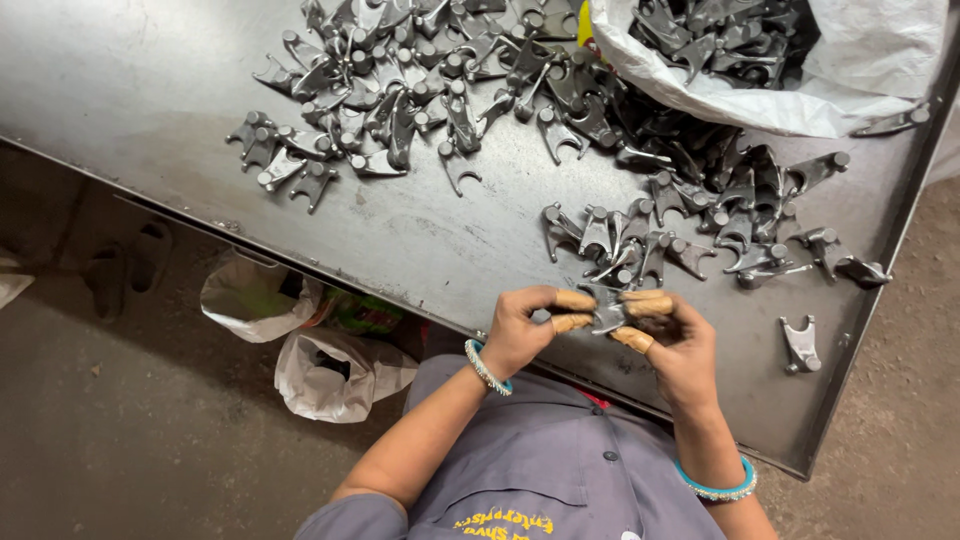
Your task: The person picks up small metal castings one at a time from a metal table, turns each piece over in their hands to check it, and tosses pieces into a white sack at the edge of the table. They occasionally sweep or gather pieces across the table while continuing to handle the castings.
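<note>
While the left hand (520,330) and right hand (680,345) meet just above the near edge of the grey metal table (150,90), both pinch one small forked metal casting (607,312) between taped fingertips (574,300). Just beyond lies a loose cluster of like castings (640,240), with a bigger heap (400,90) farther left and a bare strip of tabletop between them. A lone casting (799,345) sits by the right rim, and a white sack (800,60) of parts fills the far corner
</note>
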The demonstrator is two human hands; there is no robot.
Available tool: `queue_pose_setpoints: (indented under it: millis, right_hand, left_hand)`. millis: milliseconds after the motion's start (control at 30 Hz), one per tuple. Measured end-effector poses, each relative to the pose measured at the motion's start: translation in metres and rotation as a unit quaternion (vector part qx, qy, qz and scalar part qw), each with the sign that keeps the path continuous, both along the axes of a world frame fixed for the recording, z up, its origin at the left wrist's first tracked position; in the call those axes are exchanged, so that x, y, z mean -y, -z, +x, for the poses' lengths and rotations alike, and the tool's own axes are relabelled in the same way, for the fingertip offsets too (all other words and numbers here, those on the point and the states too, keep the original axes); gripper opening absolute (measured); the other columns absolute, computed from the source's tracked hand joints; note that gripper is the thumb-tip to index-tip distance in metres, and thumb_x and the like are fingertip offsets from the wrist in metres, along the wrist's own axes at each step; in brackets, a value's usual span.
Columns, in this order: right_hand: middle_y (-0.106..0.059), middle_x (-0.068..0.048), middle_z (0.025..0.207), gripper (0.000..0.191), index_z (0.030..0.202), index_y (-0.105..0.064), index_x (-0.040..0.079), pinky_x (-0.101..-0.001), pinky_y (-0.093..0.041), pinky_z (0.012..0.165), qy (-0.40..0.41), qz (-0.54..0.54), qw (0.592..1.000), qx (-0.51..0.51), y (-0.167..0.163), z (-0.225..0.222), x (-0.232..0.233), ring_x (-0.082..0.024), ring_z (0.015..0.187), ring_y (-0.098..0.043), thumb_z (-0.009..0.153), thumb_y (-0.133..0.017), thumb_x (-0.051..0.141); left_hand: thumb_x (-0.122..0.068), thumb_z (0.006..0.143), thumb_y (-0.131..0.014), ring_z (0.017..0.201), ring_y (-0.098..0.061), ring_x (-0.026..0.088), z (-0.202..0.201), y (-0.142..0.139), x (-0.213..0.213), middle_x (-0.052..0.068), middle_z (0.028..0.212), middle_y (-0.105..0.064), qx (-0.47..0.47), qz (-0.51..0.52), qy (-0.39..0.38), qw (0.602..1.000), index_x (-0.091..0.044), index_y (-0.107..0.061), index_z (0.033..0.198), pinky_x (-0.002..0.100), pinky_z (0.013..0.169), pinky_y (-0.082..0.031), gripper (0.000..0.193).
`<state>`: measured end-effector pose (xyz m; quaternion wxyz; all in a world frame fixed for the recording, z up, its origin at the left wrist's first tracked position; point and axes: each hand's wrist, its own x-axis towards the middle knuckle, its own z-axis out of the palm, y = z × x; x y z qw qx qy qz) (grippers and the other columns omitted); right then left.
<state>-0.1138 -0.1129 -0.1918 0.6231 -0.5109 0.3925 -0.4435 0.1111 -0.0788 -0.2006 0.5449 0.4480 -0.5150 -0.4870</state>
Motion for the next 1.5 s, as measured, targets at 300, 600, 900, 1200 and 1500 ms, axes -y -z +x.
queue_pose_setpoints:
  millis: [300,600,900,1200,1500]
  right_hand:
    - [-0.061,-0.003,0.117,0.042,0.111,-0.062,0.003,-0.0178,-0.051,0.062,0.115,-0.161,0.966,-0.167,0.015,-0.009,-0.015,-0.007,0.093,-0.063,0.077,-0.083,-0.009]
    - [-0.058,-0.002,0.117,0.041,0.115,-0.061,0.001,-0.0218,-0.052,0.083,0.139,-0.156,0.973,-0.093,-0.001,0.005,-0.016,-0.01,0.101,-0.062,0.081,-0.078,-0.014]
    - [-0.067,-0.016,0.113,0.026,0.109,-0.066,0.0,-0.0355,-0.053,0.086,0.075,-0.196,0.893,-0.398,-0.02,0.008,0.006,-0.027,0.098,-0.064,0.085,-0.076,-0.004]
    - [-0.066,-0.009,0.094,0.031,0.1,-0.07,0.006,-0.0423,-0.049,0.081,0.021,-0.241,0.847,-0.473,-0.02,0.005,-0.004,-0.032,0.093,-0.057,0.073,-0.084,0.009]
    - [-0.066,-0.01,0.092,0.038,0.096,-0.071,0.007,-0.0415,-0.049,0.078,0.039,-0.286,0.816,-0.501,0.0,0.013,-0.006,-0.031,0.089,-0.058,0.069,-0.088,0.026]
  left_hand:
    - [0.005,0.09,-0.075,0.099,-0.074,0.018,-0.025,0.038,0.025,0.013,0.109,-0.077,-0.252,0.124,0.032,0.959,0.008,-0.073,0.114,0.031,0.09,-0.061,0.024]
    - [-0.032,0.104,-0.059,0.098,-0.074,0.02,-0.036,0.036,0.019,0.01,0.114,-0.075,-0.397,0.231,-0.014,0.888,0.0,-0.066,0.127,0.039,0.081,-0.062,0.041]
    - [-0.044,0.103,-0.058,0.09,-0.075,0.027,-0.029,0.056,0.015,0.014,0.102,-0.076,-0.479,0.295,-0.06,0.824,-0.005,-0.067,0.117,0.048,0.077,-0.064,0.042]
    - [-0.02,0.098,-0.07,0.102,-0.074,0.029,0.007,0.041,0.028,0.016,0.114,-0.074,-0.488,0.23,-0.026,0.842,-0.009,-0.065,0.125,0.045,0.082,-0.063,0.03]
    - [-0.013,0.097,-0.069,0.111,-0.071,0.032,0.009,0.03,0.037,0.018,0.125,-0.071,-0.492,0.226,-0.017,0.841,-0.006,-0.061,0.134,0.05,0.093,-0.061,0.038]
